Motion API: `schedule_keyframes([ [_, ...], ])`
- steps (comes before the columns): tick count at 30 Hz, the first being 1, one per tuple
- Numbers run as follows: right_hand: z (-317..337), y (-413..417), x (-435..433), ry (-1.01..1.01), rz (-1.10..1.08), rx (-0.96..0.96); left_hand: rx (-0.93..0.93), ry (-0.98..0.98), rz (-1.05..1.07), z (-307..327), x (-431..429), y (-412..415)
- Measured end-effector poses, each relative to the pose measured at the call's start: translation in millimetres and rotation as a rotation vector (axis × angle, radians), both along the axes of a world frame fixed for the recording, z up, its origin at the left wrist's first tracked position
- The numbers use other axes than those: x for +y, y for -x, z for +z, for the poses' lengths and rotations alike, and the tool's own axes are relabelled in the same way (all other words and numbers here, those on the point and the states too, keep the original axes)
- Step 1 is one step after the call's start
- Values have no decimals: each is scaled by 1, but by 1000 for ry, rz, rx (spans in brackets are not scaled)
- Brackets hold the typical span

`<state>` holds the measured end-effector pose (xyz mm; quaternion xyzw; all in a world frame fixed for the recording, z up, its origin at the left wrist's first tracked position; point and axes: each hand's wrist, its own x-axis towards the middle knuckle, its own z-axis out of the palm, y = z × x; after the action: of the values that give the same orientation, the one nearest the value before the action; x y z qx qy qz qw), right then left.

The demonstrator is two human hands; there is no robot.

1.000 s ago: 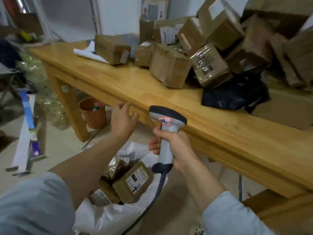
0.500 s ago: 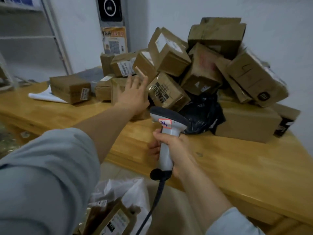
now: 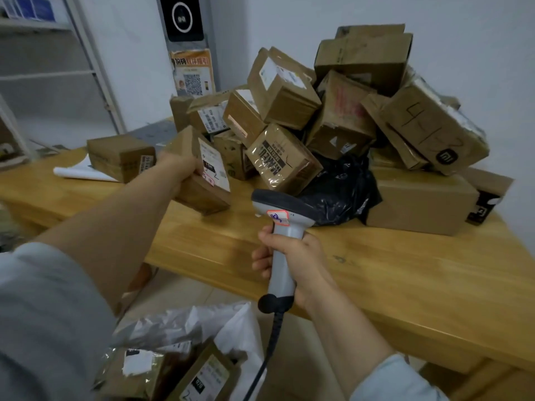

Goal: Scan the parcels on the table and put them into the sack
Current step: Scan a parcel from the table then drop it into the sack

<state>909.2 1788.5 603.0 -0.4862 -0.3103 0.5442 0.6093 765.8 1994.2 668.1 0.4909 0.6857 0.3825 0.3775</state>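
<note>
Head view. The left hand (image 3: 176, 169) grips a brown parcel (image 3: 199, 195) by its left end. Its fingers curl round the box and are mostly hidden behind it. The parcel is tilted just left of the heap (image 3: 333, 111) of parcels, over the middle of the table (image 3: 390, 285); whether its lower corner touches the wood cannot be told. Its white label (image 3: 215, 166) faces right and toward the table's near edge, a turn that presumably presents the barcode for reading. The right hand (image 3: 298, 261) is wrapped fully round the grip of the scanner (image 3: 278, 209), which stands upright at the near edge. The scanner's dark head points away toward the held parcel, so only a small swing of the wrist seems needed to bring the label under it. Its cable (image 3: 269, 351) hangs down below the table's edge. The heap is banked against the wall at the far right corner, boxes leaning on one another, with a black plastic-wrapped parcel (image 3: 338, 195) at its near foot. One box (image 3: 120, 157) sits apart toward the far left edge, partly on a white sheet (image 3: 78, 173). The white sack (image 3: 234, 322) lies on the floor below the near edge, mouth open upward, with labelled parcels (image 3: 202, 374) already inside. It is likely placed there so that a scanned parcel can be lowered straight in.
</note>
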Motion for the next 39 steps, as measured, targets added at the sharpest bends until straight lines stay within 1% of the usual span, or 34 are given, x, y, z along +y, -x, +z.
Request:
schedule_keyframes([
  [3, 5, 11, -12, 5, 8, -7, -122, 55, -56, -4, -27, 31],
  [6, 10, 25, -27, 11, 19, -20, -241, 126, -172, -18, -54, 61],
  [8, 13, 36, -38, 15, 34, -36, -274, 139, -200, -24, -80, 74],
  [12, 17, 56, -58, 44, 75, -122, -272, 134, -199, -38, -118, 96],
  [15, 19, 69, -69, 52, 85, -196, -272, 85, -198, -43, -137, 112],
  [23, 21, 94, -84, -34, 55, -348, -180, -48, -176, -53, -165, 155],
  [27, 21, 103, -89, -61, 76, -435, -167, -46, -146, -60, -175, 169],
  [31, 19, 112, -93, -66, 102, -449, -179, -18, -150, -67, -183, 178],
  [39, 16, 121, -98, -82, 124, -416, -193, -42, -113, -76, -190, 185],
])
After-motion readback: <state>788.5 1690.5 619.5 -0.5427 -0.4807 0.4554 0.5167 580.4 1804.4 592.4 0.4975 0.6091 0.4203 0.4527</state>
